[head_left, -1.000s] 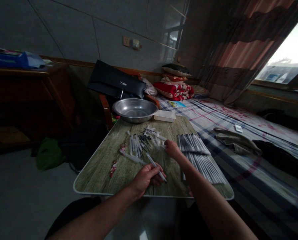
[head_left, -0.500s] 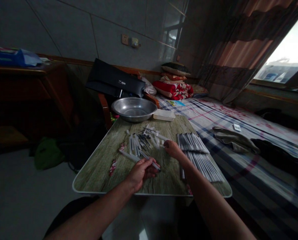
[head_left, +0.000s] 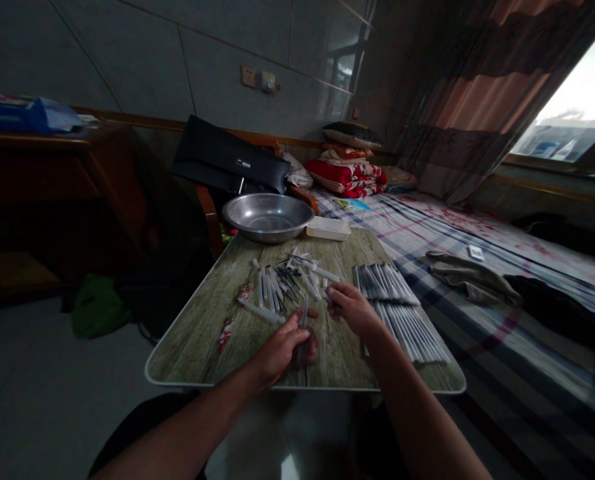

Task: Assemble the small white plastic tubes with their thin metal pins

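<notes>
My left hand [head_left: 284,345] is closed around a thin white pen barrel [head_left: 304,311] that points away from me over the wood-patterned table [head_left: 197,343]. My right hand [head_left: 351,307] hovers just right of it with fingers pinched together; what they hold is too small to make out. Beyond both hands lies a loose scatter of white barrels and dark refills [head_left: 287,281]. To the right of my right hand, rows of finished white pens [head_left: 400,308] lie side by side.
A steel basin [head_left: 268,216] and a white shallow tray [head_left: 328,229] stand at the table's far edge. Small red scraps [head_left: 226,331] lie at the left. A bed with a striped sheet [head_left: 477,293] borders the right side; a dark wooden desk [head_left: 52,173] stands left.
My left hand turned the pen barrel from lying crosswise to pointing away from me. My right hand drew back from the scatter toward the left hand.
</notes>
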A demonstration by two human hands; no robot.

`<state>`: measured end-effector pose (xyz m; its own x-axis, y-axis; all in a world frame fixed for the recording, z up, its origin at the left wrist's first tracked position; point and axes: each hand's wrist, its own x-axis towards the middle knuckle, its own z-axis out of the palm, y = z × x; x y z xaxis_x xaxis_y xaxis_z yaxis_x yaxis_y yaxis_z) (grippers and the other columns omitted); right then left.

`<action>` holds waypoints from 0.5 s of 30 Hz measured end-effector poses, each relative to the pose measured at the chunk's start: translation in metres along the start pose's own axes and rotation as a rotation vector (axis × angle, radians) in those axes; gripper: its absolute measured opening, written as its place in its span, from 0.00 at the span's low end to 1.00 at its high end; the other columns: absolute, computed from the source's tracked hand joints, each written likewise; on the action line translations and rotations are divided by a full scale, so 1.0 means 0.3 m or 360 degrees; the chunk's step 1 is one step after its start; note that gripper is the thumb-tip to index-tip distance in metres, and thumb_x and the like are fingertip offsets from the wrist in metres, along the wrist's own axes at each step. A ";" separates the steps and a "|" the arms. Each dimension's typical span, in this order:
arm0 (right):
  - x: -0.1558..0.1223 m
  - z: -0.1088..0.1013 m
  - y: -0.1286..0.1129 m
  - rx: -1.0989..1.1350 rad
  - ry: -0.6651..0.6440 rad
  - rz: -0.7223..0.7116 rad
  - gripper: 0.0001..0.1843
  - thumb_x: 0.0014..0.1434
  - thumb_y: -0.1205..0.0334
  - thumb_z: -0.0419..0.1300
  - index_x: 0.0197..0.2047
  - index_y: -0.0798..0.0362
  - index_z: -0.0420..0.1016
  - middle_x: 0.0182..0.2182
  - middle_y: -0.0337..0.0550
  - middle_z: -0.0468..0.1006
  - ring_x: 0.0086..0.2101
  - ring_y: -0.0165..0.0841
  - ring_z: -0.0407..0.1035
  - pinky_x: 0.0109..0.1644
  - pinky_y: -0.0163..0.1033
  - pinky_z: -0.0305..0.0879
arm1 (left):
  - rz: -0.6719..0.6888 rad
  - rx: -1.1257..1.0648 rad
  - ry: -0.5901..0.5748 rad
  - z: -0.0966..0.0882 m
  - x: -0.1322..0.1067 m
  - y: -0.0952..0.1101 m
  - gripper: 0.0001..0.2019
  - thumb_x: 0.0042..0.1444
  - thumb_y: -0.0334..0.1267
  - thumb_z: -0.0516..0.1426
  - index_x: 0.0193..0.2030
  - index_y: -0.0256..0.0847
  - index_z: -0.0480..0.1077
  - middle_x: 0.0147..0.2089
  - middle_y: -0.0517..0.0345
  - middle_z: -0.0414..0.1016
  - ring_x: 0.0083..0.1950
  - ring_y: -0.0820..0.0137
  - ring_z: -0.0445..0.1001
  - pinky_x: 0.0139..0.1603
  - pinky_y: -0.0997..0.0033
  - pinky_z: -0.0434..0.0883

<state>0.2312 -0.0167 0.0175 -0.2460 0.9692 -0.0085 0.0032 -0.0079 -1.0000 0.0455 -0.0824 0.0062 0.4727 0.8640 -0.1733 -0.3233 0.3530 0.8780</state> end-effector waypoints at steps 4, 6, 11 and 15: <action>-0.043 0.019 -0.004 0.0110 0.0032 -0.0009 0.18 0.54 0.47 0.58 0.28 0.53 0.64 0.19 0.33 0.67 0.17 0.24 0.61 0.15 0.27 0.53 | -0.0016 0.0090 -0.0088 -0.013 0.006 -0.022 0.19 0.57 0.44 0.55 0.54 0.42 0.61 0.22 0.68 0.61 0.20 0.77 0.59 0.21 0.78 0.61; -0.046 0.033 0.030 0.0146 0.0048 0.0005 0.17 0.54 0.48 0.59 0.29 0.53 0.65 0.21 0.34 0.69 0.19 0.25 0.65 0.18 0.29 0.59 | 0.0000 0.0143 -0.0054 -0.019 0.020 -0.041 0.18 0.58 0.47 0.54 0.52 0.42 0.61 0.22 0.69 0.59 0.19 0.79 0.55 0.18 0.81 0.55; -0.049 0.054 0.140 -0.0020 0.0173 0.0050 0.05 0.51 0.61 0.58 0.30 0.52 0.66 0.23 0.35 0.70 0.25 0.28 0.68 0.31 0.35 0.68 | 0.0029 0.0131 0.0316 -0.022 0.056 -0.073 0.14 0.56 0.45 0.55 0.45 0.40 0.63 0.33 0.59 0.71 0.26 0.77 0.68 0.19 0.82 0.59; -0.061 0.014 0.160 -0.0832 0.0395 -0.0060 0.07 0.50 0.69 0.53 0.33 0.53 0.69 0.27 0.39 0.72 0.29 0.31 0.68 0.37 0.38 0.66 | -0.0015 0.0128 0.0503 -0.030 0.064 -0.058 0.13 0.56 0.43 0.56 0.45 0.41 0.63 0.38 0.56 0.73 0.28 0.76 0.71 0.20 0.82 0.62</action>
<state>0.2317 -0.0359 -0.0303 -0.0205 0.9957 0.0907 0.4926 0.0890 -0.8657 0.0527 -0.0687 -0.0164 0.1932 0.9339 -0.3007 -0.2481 0.3430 0.9060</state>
